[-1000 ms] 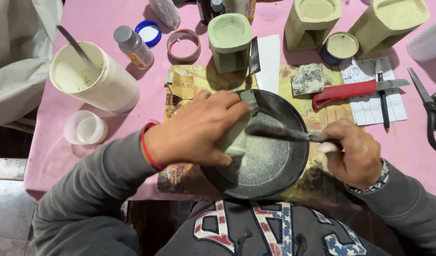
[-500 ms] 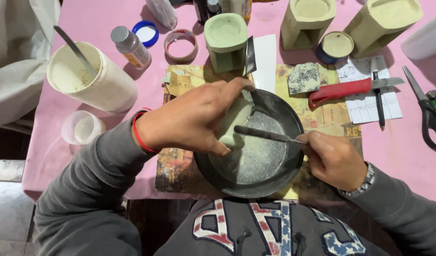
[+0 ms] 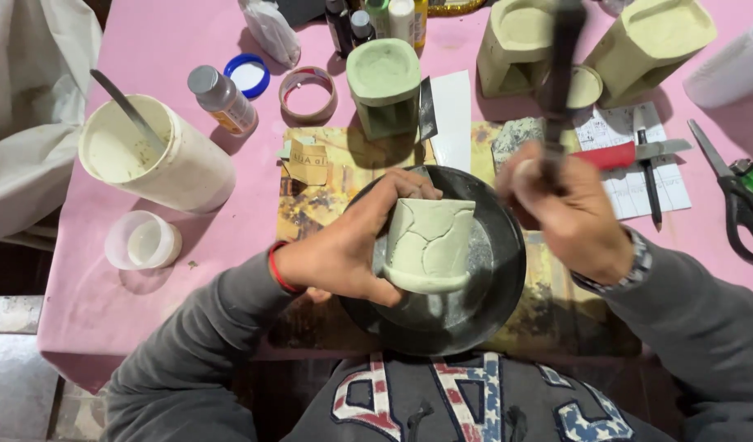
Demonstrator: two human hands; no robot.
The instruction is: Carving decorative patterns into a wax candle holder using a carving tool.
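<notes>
Over the dark round pan [image 3: 474, 319], left hand [image 3: 343, 254] wrapped around a pale green clay pot [image 3: 427, 245], fingers curled behind it, thumb beneath, base lifted just clear of the pan's powdery floor; right hand [image 3: 573, 213] closed around the handle of a thin dark tool [image 3: 560, 74], raised and blurred, tip well above the pan's far rim.

Best done, by the look of it, with a firm but light grip on the pot, since cracked lines run across its face and hard pressure could likely split it; wiser to keep it low over the pan so crumbs and dust drop inside; tool better brought in slowly and steadily, at a shallow angle to the wall.

Beyond the pan's far rim, a second green pot [image 3: 384, 82] standing upright; past that, two taller square clay pieces [image 3: 646, 37] and a row of small bottles [image 3: 376, 16]; to the right of the pan, a red-handled knife [image 3: 622, 154] on a sheet of paper, and scissors [image 3: 741, 196] further out.

Left of the pan, a white tub [image 3: 159, 155] with a spoon leaning inside, a small clear cup [image 3: 143, 240] nearer the edge, a capped bottle [image 3: 221, 98], a blue lid [image 3: 247, 75] and a tape ring [image 3: 308, 94].

Underneath everything, a pink tablecloth [image 3: 106, 311] with printed sheets under the pan; grey tiled floor beside the table; pale fabric heaped beyond the tub.
</notes>
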